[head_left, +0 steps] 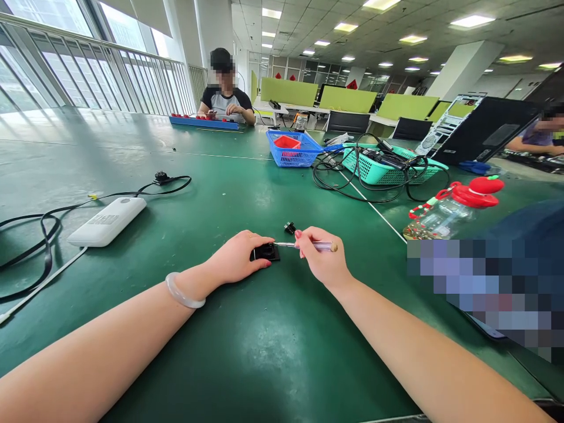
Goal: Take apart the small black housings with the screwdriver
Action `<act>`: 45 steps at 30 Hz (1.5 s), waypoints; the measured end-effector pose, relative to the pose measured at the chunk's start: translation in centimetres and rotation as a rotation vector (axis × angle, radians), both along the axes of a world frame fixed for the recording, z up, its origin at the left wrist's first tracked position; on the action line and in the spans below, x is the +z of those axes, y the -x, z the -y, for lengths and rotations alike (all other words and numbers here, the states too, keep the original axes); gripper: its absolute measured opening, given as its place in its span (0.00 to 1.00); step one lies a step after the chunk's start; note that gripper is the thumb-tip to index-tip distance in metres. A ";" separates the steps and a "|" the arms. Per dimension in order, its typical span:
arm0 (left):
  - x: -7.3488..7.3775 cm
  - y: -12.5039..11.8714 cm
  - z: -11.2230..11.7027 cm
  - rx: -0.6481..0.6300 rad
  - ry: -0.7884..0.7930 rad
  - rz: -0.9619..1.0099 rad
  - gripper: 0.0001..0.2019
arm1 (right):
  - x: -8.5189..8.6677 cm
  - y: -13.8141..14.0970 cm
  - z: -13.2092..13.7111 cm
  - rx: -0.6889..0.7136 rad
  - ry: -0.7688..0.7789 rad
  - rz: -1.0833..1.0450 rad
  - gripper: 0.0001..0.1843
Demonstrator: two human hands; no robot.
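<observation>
My left hand (pixel 240 258) is curled over a small flat black part (pixel 267 252) and holds it down on the green table (pixel 247 352). My right hand (pixel 321 258) pinches a thin clear-handled screwdriver (pixel 308 245) lying nearly level, its metal tip touching the black part. A second small black piece (pixel 289 227) lies just beyond the two hands. A pale bangle (pixel 184 294) sits on my left wrist.
A white power bank (pixel 108 221) with black cables lies at left. A blue basket (pixel 294 148), a teal basket (pixel 388 164) of cables and a red-capped clear bottle (pixel 453 208) stand at back right. A person (pixel 225 88) sits at the far end, another at right.
</observation>
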State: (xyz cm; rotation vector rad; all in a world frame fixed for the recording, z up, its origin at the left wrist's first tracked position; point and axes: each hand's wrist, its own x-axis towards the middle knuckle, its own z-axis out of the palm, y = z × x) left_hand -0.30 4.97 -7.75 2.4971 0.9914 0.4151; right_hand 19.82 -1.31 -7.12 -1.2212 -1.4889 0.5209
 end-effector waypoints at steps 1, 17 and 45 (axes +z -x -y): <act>0.0 0.0 0.0 -0.001 -0.005 -0.001 0.25 | 0.0 0.0 0.0 0.013 -0.003 0.056 0.22; -0.4 0.1 -0.1 -0.004 -0.029 -0.007 0.24 | -0.2 0.0 -0.1 0.053 -0.059 0.135 0.20; 0.7 0.6 0.4 0.311 -0.145 -0.073 0.22 | -2.3 -3.3 -4.0 0.020 0.200 -0.298 0.25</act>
